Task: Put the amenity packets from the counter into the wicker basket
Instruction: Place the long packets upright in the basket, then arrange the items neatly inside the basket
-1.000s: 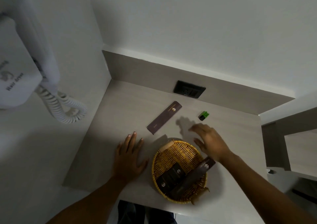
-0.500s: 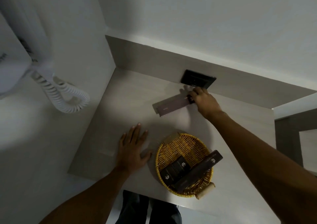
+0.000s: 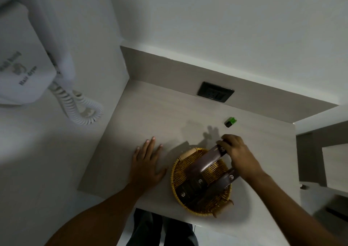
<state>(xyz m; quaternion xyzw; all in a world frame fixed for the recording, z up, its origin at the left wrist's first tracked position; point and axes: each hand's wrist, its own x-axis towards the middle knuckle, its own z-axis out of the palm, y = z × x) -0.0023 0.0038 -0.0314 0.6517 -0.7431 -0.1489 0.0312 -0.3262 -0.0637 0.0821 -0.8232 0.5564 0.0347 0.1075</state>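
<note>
A round wicker basket (image 3: 178, 172) with two wooden handles sits near the counter's front edge. Inside it lie a small dark box (image 3: 186, 189) and a long dark packet (image 3: 218, 186) that leans over the right rim. My right hand (image 3: 238, 154) grips the far end of another long dark brown packet (image 3: 205, 162), slanting down into the basket over its back rim. My left hand (image 3: 147, 163) rests flat on the counter just left of the basket, fingers spread, holding nothing.
A small black and green object (image 3: 230, 122) lies on the pale counter (image 3: 150, 117) behind the basket. A black wall socket (image 3: 215, 94) sits in the backsplash. A white wall hair dryer (image 3: 24, 57) with a coiled cord hangs on the left.
My right hand picked the long packet up from the back of the counter and carried it to the basket. The left hand stayed flat on the counter.
</note>
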